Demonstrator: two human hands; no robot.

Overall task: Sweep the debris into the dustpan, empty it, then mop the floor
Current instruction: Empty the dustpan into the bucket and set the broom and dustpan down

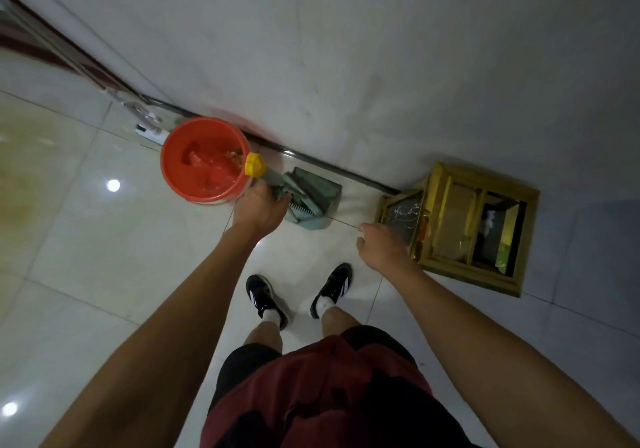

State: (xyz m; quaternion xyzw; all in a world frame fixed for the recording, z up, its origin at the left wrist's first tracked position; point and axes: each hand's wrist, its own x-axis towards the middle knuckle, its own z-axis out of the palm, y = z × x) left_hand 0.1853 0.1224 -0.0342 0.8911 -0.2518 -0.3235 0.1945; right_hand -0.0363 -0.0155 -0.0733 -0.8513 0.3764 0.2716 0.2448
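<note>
Head view — left hand (258, 210) grips teal dustpan (313, 201) handle, yellow-capped.

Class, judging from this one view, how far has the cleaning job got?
Done, it seems: debris lies in the red bin, so the dustpan looks emptied. In hand: the left hand grips the dustpan's handle by the wall; the right hand is free. Left: mopping; no mop is in view.

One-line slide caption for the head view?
Left hand holds the green dustpan handle beside the red bin.
</note>
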